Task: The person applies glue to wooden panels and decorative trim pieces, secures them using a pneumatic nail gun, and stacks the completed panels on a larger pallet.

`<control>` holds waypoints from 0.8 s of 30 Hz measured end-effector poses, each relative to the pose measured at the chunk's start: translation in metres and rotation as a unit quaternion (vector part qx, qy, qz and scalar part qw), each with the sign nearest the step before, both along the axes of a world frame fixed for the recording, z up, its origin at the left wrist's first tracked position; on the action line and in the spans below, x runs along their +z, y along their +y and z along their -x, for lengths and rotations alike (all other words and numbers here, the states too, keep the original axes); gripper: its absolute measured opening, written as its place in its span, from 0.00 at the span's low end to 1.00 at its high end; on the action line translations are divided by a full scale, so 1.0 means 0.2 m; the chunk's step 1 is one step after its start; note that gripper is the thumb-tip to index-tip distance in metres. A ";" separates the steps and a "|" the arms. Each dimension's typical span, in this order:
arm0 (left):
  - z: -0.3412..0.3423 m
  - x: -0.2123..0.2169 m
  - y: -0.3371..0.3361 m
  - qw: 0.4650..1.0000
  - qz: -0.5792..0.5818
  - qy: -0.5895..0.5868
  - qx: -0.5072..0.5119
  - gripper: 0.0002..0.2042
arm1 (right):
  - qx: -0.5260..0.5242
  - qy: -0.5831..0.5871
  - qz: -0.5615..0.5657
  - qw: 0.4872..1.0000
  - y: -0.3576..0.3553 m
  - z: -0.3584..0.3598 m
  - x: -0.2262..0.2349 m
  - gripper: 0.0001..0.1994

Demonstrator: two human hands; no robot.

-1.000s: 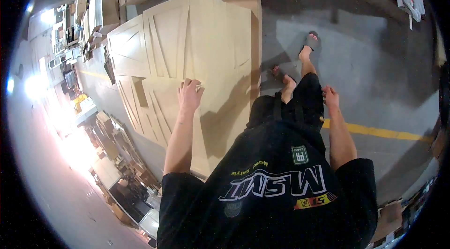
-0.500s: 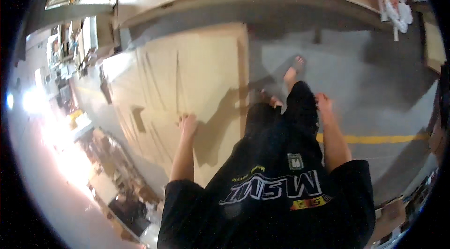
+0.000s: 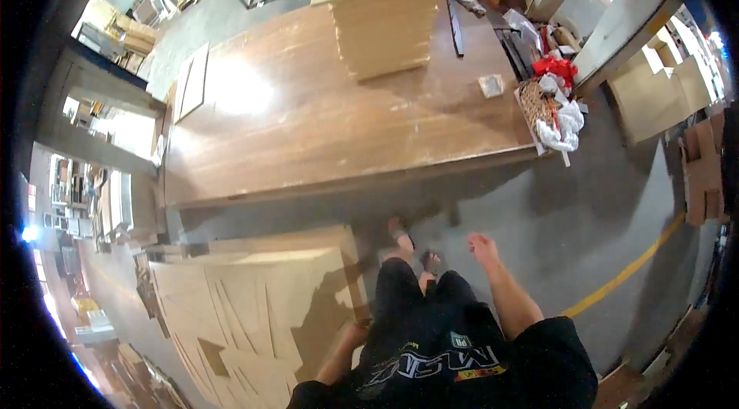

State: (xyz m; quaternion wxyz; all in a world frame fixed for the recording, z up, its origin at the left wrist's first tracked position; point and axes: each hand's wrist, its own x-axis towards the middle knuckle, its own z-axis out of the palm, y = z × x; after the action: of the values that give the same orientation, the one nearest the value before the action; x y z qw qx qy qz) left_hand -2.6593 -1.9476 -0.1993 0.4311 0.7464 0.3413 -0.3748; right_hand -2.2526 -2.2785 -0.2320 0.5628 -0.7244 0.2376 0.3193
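My right hand [image 3: 483,248] is held out over the grey floor, short of the big brown table. Its fingers are loosely curled and a little apart, with nothing in them. Down at my left side, my left hand [image 3: 356,333] is beside my hip, over the near right part of a stack of pale wooden panels [image 3: 269,313]; its fingers are blurred. Thin grooves and a rectangular cut-out mark the top panel. Both feet are on the floor between this stack and the table.
The wide brown table [image 3: 331,136] spans the far side, bearing a tall stack of pale boards [image 3: 382,32]. Red and white scraps [image 3: 560,90] crowd its right end, near a pillar [image 3: 627,20]. A yellow line [image 3: 623,277] crosses the floor at right.
My view has swung up, bringing the tabletop and its board stack into sight. I have moved along the panels toward the table. My left hand has drawn back to my side; my right reaches forward.
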 end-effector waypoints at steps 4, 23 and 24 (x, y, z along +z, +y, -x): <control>-0.82 -0.01 0.25 0.997 -0.013 -0.071 -0.030 0.21 | -0.007 -0.112 -0.023 0.993 0.22 -0.62 0.14 0.17; -5.08 1.16 1.18 0.717 -0.402 -0.421 -0.383 0.34 | -0.009 -0.452 -0.011 0.892 1.71 -2.46 0.53 0.31; -5.14 1.12 1.20 0.710 -0.412 -0.422 -0.384 0.32 | -0.009 -0.343 -0.027 0.939 1.64 -2.29 0.53 0.26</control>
State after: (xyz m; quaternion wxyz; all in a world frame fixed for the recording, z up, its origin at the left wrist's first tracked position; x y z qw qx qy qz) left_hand -1.6316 -1.7084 0.0250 -0.0018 0.9971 -0.0722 0.0244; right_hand -1.7954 -1.9512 -0.1256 0.6325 -0.7723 0.0272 0.0527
